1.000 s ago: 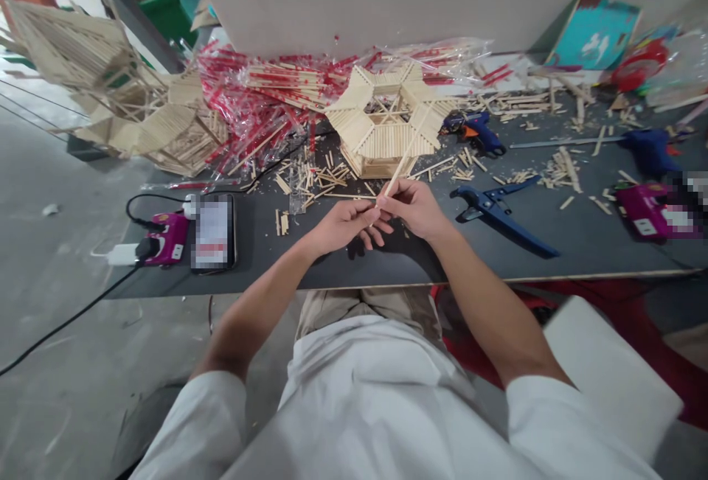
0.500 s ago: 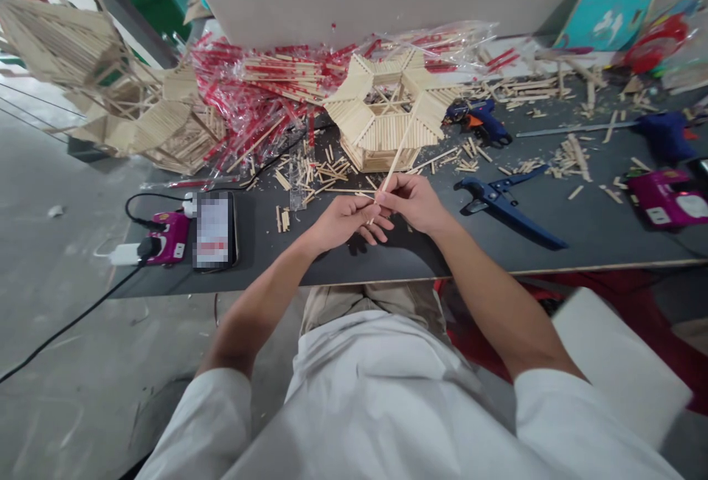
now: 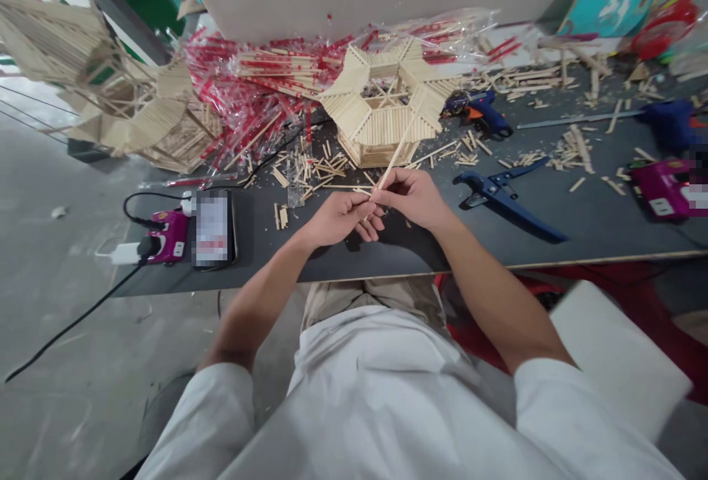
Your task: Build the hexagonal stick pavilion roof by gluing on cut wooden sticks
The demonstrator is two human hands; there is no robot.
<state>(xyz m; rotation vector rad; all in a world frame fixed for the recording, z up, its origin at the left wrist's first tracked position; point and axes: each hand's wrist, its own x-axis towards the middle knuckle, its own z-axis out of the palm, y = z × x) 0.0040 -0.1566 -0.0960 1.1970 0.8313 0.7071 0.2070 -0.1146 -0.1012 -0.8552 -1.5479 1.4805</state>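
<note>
A thin wooden stick (image 3: 394, 157) slants up and away from between my hands, over the table's near half. My right hand (image 3: 410, 196) pinches it between thumb and fingers. My left hand (image 3: 344, 217) is closed around its lower end, with the fingertips touching those of the right hand. Just beyond them stands a six-sided model (image 3: 388, 130) built of wooden sticks, with a flared, star-like roof and an open centre. The far end of the held stick overlaps the model's front in view; I cannot tell whether they touch.
Right of my hands lies a blue cutter (image 3: 509, 203), with a glue gun (image 3: 484, 113) behind. Short stick offcuts (image 3: 326, 169) litter the table. A phone (image 3: 213, 229) and purple power strip (image 3: 169, 235) sit left. A larger stick model (image 3: 149, 115) and red-marked stick packets (image 3: 276, 71) stand behind.
Both hands stay close together on the stick, with only a slight shift of the fingers. The whole view has moved slightly.
</note>
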